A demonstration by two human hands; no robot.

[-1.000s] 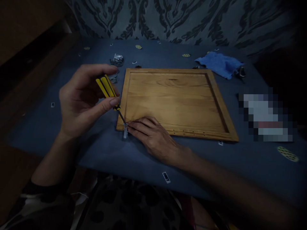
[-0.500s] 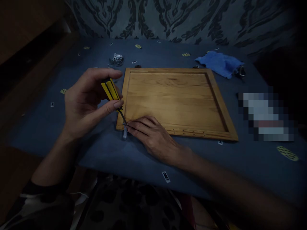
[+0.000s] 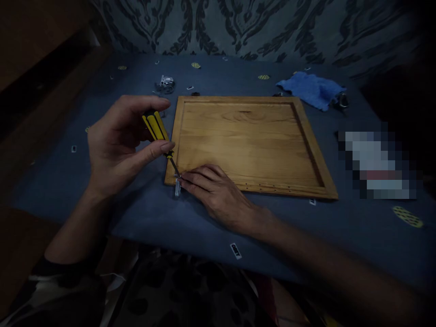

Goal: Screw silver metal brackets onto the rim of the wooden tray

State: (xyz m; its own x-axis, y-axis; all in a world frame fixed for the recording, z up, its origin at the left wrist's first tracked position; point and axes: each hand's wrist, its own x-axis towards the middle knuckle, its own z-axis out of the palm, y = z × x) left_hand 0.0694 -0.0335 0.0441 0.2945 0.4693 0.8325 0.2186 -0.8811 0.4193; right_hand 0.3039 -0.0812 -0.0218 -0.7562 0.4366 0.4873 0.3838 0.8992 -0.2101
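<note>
My left hand grips a yellow-and-black screwdriver, thumb along its near side and index finger raised past the handle's end. The shaft slants down to a small metal hinge at the near left corner of a framed wooden panel. Part of the hinge sticks out over the panel's near edge. My right hand rests on that edge, its fingertips closed against the hinge and the screwdriver's tip. Those fingers hide the exact spot where the tip meets the hinge.
Beyond the panel, a metal hinge-like piece lies on the blue patterned cloth. A blue rag is at the far right, beside a dark object. A blurred-out item lies right of the panel.
My left hand and the screwdriver handle have shifted very slightly left. The right hand, hinge and panel stay in place.
</note>
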